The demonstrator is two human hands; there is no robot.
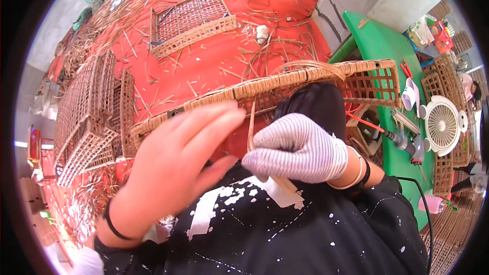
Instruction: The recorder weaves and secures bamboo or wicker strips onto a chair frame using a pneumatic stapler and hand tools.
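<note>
A long woven rattan frame (254, 87) lies across in front of me, with open lattice below its wrapped top edge. My right hand (298, 147), in a white striped knit glove, is closed with thumb and fingers pinched on a thin rattan strip (252, 122) that runs up to the frame's wrapped edge. My left hand (186, 160) is bare and slightly smeared by motion. Its fingers are stretched out with the thumb apart, and nothing shows in it. It hovers just in front of the frame, left of the strip.
Stacked lattice panels (89, 112) stand at left on the red floor (204, 74), which is strewn with rattan scraps. Another woven frame (191, 20) lies farther off. At right, a green table (379, 46) has a white fan (444, 126) and a cordless tool (402, 142) beside it.
</note>
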